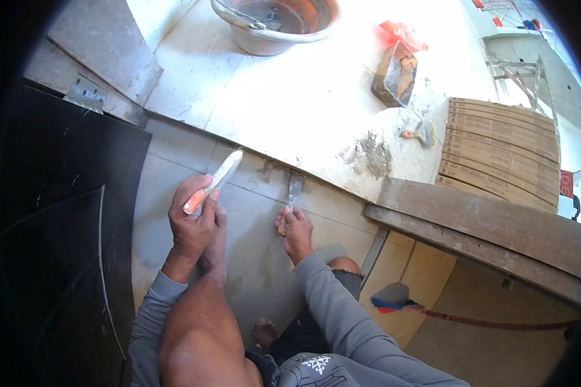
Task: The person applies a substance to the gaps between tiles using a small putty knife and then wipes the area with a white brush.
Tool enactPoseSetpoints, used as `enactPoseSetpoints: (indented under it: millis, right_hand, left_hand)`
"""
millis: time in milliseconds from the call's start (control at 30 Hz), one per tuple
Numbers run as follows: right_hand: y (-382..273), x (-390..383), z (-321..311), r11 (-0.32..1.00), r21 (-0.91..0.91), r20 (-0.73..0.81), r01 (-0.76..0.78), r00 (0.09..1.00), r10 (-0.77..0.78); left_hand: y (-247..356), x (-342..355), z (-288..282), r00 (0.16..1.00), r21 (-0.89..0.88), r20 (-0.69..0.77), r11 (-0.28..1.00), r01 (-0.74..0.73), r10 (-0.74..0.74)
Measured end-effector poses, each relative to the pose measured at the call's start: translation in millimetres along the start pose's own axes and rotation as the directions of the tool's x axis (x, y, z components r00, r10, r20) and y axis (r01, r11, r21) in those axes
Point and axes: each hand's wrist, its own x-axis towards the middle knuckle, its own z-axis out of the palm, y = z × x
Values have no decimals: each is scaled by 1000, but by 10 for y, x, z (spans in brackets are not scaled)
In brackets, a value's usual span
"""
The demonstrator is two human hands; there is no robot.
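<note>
My left hand [192, 222] grips a long narrow tool [216, 177] with an orange handle and a whitish, coated upper part, raised near the ledge's edge. My right hand [294, 229] is closed on the yellowish handle of a putty knife [295, 188]; its grey blade reaches the grey tiles just below the white ledge [252, 109]. Patchy dirt marks that joint. My bare left foot is partly behind my left hand, on the tiled floor [168, 161].
Above are a grey bucket [258, 42], a dirty rectangular container [384, 77], red plastic [403, 35], a brush [419, 134] and stacked cardboard boxes [497, 148]. A metal stand [536, 84] is behind them. A dark panel [64, 245] borders the left; boards [478, 238] and a strap [490, 319] lie right.
</note>
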Motion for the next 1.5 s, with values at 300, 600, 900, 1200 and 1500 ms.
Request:
enactPoseSetpoints:
  millis: [300,600,900,1200,1500]
  right_hand:
    - [-127,-219,-124,1000,6,89,12,996,-13]
    - [-1304,-258,-523,980,110,92,167,980,-178]
    - [-349,-639,-673,977,-206,-9,-63,998,63]
    - [-82,-182,-644,983,-177,44,-51,997,60]
    - [-130,77,-329,997,-61,-14,-47,999,46]
  left_hand:
    - [15,-9,34,1000,1,-1,1000,11,-11]
    - [39,29,89,999,-38,-47,999,-14,12]
    - [27,32,71,1000,-30,-28,1000,-7,6]
    - [19,21,61,999,-17,-37,1000,-15,14]
    - [-27,-27,15,1000,-21,-6,1000,21,-21]
